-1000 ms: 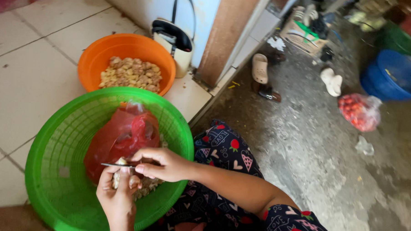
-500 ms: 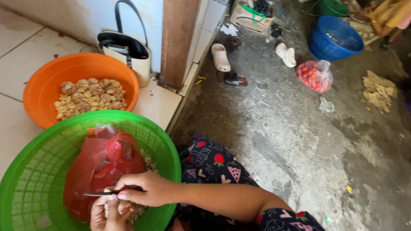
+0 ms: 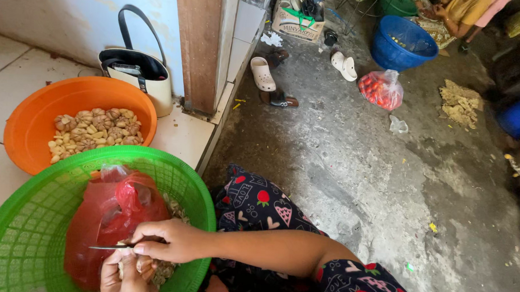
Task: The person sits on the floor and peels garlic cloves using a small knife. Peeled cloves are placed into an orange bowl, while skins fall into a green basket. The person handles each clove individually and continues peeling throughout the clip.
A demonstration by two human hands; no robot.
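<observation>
Garlic [image 3: 130, 261] is being peeled over the green basket [image 3: 32, 224], and the clove itself is barely showing, a pale scrap pinched at the top of the left hand [image 3: 126, 274]. That hand is lying at the bottom edge of the view with its fingers curled together around the clove, so the clove is sitting inside the grip, not beside it. Just above it, the knife [image 3: 109, 247] is pointing left, its thin blade lying nearly flat and touching the clove. To its right, the right hand [image 3: 167, 240] is closing on the knife's handle, thumb and forefinger pressed together near the blade's root; the handle itself is hidden.

Doing this well, as I judge it, is a matter of keeping the blade shallow under the skin, cutting away from the holding thumb, and turning the clove with the left fingers instead of sawing.

Under both hands a red plastic bag [image 3: 110, 215] is resting in the basket, with pale papery skins [image 3: 174, 209] gathering beside it. Behind the basket, an orange bowl [image 3: 36, 112] is holding whole bulbs and loose cloves [image 3: 93, 131].
</observation>
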